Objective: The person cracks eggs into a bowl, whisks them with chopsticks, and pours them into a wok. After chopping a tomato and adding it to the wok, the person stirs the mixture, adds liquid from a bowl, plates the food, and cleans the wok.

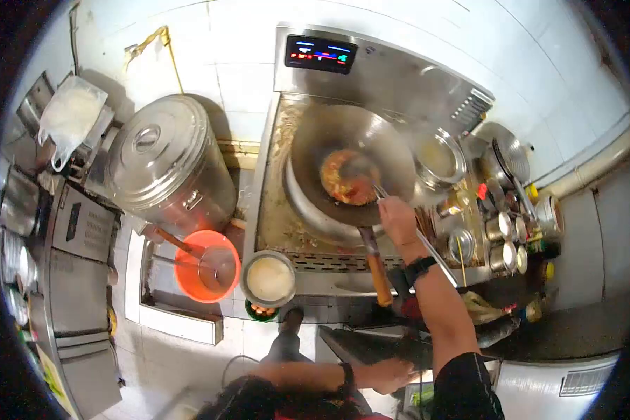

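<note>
My right hand is wrapped round the metal handle of a ladle, whose bowl sits in the food in the wok. The food is reddish-orange, at the bottom of the large wok, and steam blurs part of it. Toward me points the wok's wooden handle, with no hand on it. Low in the view, near my body, my left hand is blurred; its fingers are too smeared to read.
A large lidded pot stands left of the stove. Nearer are an orange bucket and a bowl with pale contents. At right are a metal strainer pot and several seasoning containers. A control panel glows behind the wok.
</note>
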